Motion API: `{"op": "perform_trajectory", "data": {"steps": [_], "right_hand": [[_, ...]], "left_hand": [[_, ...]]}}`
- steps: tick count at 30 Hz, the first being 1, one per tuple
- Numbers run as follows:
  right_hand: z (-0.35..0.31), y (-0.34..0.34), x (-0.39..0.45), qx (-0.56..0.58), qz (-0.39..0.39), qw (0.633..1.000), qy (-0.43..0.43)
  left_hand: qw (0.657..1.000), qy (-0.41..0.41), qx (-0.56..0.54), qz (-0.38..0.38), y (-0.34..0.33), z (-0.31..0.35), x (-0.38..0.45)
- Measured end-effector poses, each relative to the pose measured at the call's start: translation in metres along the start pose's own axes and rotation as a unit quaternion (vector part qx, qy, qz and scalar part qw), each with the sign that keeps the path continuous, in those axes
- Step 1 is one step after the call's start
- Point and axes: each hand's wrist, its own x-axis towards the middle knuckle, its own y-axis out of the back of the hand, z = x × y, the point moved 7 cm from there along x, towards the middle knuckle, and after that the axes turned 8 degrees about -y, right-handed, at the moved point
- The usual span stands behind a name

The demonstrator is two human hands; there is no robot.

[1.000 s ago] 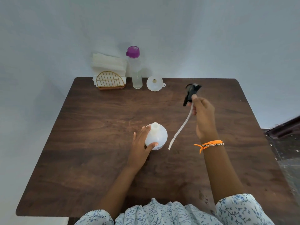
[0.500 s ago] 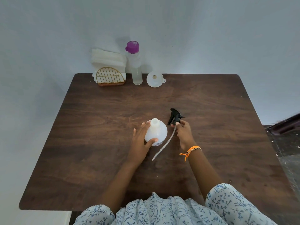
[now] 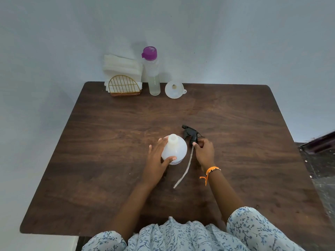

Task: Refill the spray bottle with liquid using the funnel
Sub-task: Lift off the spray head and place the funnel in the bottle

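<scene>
The white spray bottle (image 3: 175,151) is standing upright and uncapped near the middle of the dark wooden worktop (image 3: 235,124). The left hand (image 3: 159,158) is gripping its left side, fingers (image 3: 161,144) curving round the shoulder and thumb pressing the near side. Just right of the bottle, the black trigger sprayer head (image 3: 190,134) is lying on the worktop, its pale dip tube (image 3: 186,169) trailing toward the person. The right hand (image 3: 204,151) is pinching the sprayer's collar with curled fingers. At the far edge, the white funnel (image 3: 174,89) is sitting beside a clear bottle with a purple cap (image 3: 152,73) and a gold wire napkin holder (image 3: 125,86).
</scene>
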Motion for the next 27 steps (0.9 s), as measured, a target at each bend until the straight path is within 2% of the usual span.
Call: {"op": "perform_trajectory", "data": {"steps": [8, 19, 27], "right_hand": [[0.008, 0.004, -0.002, 0.065, 0.003, 0.997, -0.028], [-0.009, 0.006, -0.011, 0.095, -0.019, 0.995, 0.009], [-0.041, 0.000, -0.013, 0.094, -0.061, 0.993, 0.039]], "left_hand": [[1.000, 0.017, -0.026, 0.000, 0.004, 0.007, 0.000], [0.996, 0.028, -0.087, 0.009, 0.009, 0.011, -0.001], [0.973, 0.099, -0.192, 0.076, 0.015, 0.001, 0.004]]}}
